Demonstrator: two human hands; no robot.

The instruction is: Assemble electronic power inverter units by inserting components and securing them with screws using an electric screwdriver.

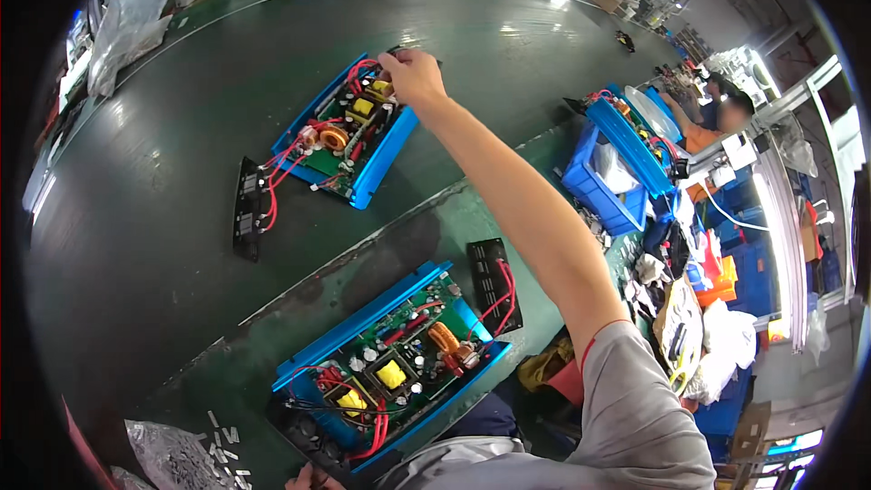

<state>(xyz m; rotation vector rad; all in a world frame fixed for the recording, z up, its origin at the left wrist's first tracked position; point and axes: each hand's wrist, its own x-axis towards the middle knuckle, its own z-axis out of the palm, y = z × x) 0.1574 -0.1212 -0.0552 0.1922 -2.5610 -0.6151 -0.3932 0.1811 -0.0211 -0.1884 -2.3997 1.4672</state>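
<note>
My right hand [415,79] reaches far out, its fingers closed at the black end panel [396,52] on the far end of an open power inverter [392,152]. That inverter has a blue metal case, a green board, yellow transformers and a copper coil. Its other black end panel [247,209] hangs loose on red wires to the left. Nearer me lies a second open blue inverter [363,313], its right black panel [494,283] loose on red wires. My left hand [313,479], mostly cut off by the lower edge, has bent fingers beside this inverter's black fan-end panel [308,431].
At the lower left lies a clear plastic bag [168,454] with small pale pieces spilled beside it. A blue bin [594,172] on the right carries another blue inverter [631,145]. Beyond it sits a person in orange [700,138]. The dark green belt [209,118] curves across the far side.
</note>
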